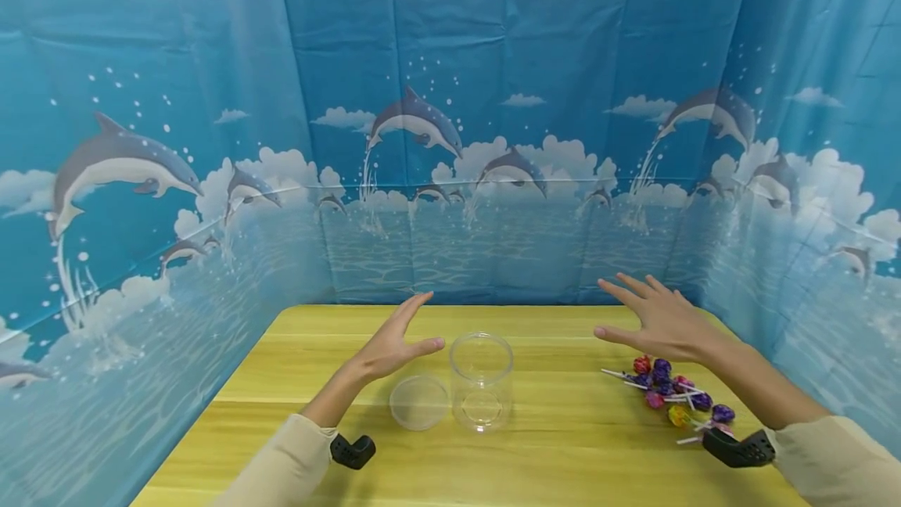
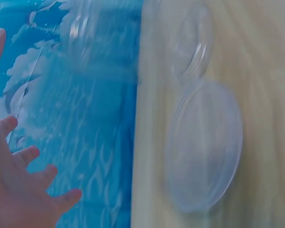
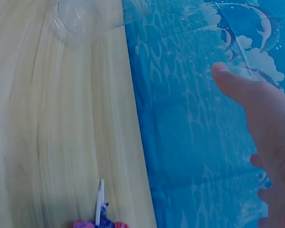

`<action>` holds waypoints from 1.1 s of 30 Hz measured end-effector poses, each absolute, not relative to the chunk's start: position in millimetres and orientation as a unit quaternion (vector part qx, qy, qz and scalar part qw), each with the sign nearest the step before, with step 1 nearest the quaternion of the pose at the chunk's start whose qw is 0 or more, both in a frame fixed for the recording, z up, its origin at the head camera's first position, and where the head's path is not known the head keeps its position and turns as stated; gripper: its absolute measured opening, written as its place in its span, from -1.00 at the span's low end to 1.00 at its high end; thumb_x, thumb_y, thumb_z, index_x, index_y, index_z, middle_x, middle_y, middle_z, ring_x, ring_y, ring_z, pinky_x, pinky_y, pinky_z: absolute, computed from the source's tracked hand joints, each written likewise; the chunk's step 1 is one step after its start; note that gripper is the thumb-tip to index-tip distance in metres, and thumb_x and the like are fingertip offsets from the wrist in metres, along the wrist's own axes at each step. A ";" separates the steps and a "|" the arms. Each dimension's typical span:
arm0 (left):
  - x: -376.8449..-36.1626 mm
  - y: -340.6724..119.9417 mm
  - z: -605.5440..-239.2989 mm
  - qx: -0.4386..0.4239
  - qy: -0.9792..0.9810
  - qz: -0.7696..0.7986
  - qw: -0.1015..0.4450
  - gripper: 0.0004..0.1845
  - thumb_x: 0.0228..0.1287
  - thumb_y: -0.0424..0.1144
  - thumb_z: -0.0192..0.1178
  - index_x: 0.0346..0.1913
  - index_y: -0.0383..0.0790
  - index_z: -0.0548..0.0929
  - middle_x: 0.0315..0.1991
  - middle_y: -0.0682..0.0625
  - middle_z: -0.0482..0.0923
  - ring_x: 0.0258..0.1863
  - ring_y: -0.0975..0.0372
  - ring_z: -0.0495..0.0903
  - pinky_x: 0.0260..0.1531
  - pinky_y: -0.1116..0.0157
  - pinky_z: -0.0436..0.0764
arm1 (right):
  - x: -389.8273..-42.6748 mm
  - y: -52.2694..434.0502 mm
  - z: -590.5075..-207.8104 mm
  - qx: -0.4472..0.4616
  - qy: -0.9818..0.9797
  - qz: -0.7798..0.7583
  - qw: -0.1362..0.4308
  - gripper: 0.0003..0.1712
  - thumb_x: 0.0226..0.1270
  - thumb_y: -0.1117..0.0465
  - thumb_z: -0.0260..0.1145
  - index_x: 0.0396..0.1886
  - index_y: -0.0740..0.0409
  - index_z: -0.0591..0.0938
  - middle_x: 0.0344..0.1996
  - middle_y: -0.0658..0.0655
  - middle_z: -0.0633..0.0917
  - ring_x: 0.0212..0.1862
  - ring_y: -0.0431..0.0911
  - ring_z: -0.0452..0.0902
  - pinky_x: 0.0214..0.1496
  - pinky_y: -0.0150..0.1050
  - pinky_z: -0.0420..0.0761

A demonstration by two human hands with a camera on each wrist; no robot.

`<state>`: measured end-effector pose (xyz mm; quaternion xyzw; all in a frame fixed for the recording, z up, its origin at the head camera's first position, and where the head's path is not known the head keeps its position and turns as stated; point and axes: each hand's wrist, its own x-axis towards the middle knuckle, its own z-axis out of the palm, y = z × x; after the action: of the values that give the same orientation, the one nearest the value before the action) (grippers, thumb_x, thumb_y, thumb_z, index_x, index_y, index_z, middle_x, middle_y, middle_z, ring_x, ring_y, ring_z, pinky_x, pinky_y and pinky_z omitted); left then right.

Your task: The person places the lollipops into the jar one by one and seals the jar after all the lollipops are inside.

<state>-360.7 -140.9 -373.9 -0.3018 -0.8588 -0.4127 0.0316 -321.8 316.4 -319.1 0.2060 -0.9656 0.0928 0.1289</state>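
A clear plastic jar stands upright without a lid in the middle of the yellow wooden table. Its clear round lid lies flat just left of it; the left wrist view shows the lid below the jar. My left hand hovers above the table left of the jar, fingers straight, holding nothing. My right hand hovers right of the jar, fingers spread, empty. A heap of several wrapped lollipops lies under and in front of the right hand. The jar's base shows in the right wrist view.
A blue dolphin-print curtain walls the table at the back and both sides. Black wrist camera mounts sit at my sleeves. Bare wood lies in front of the jar.
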 end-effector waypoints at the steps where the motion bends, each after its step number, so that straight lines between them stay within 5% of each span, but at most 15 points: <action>1: -360.3 -138.0 -376.8 -0.304 -0.855 -0.420 0.025 0.00 0.33 0.36 0.23 0.68 0.18 0.02 0.67 -0.03 -0.16 0.62 -0.07 -0.11 0.40 -0.39 0.07 | -321.1 318.5 -319.9 0.208 -0.965 0.098 0.128 0.02 0.39 -0.36 0.30 0.64 0.08 0.26 0.54 0.48 0.17 0.44 0.67 -0.07 0.21 0.72 -0.03; 14: -357.3 -115.0 -414.5 -0.339 -0.757 -0.553 -0.078 0.12 0.27 0.26 0.38 0.69 -0.03 -0.02 0.65 -0.10 -0.07 0.61 -0.09 -0.05 0.46 -0.24 0.12 | -309.5 349.8 -344.1 0.202 -0.956 0.168 0.130 -0.06 0.46 -0.19 0.32 0.61 0.22 0.26 0.48 0.54 0.24 0.38 0.58 0.17 0.11 0.64 0.25; 28: -353.5 -101.2 -426.2 -0.344 -0.739 -0.574 -0.081 0.18 0.17 0.18 0.52 0.68 -0.07 0.02 0.63 -0.05 0.06 0.59 -0.01 0.06 0.48 -0.03 0.23 | -281.8 390.7 -382.0 0.202 -0.937 0.253 0.127 -0.29 0.53 0.04 0.30 0.53 0.25 0.38 0.39 0.51 0.39 0.30 0.54 0.31 0.04 0.53 0.41; 33: -353.8 -101.3 -427.9 -0.334 -0.735 -0.583 -0.092 0.14 0.19 0.10 0.54 0.68 -0.06 0.05 0.63 -0.04 0.07 0.58 0.01 0.10 0.47 -0.02 0.25 | -273.5 403.3 -404.0 0.202 -0.934 0.251 0.151 -0.40 0.49 0.12 0.36 0.42 0.27 0.51 0.28 0.43 0.55 0.20 0.43 0.48 0.03 0.26 0.63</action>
<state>-353.8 -101.3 -427.9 -0.3338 -0.7348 -0.5832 -0.0923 -273.5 403.3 -404.0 0.2020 -0.9345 0.2510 0.1513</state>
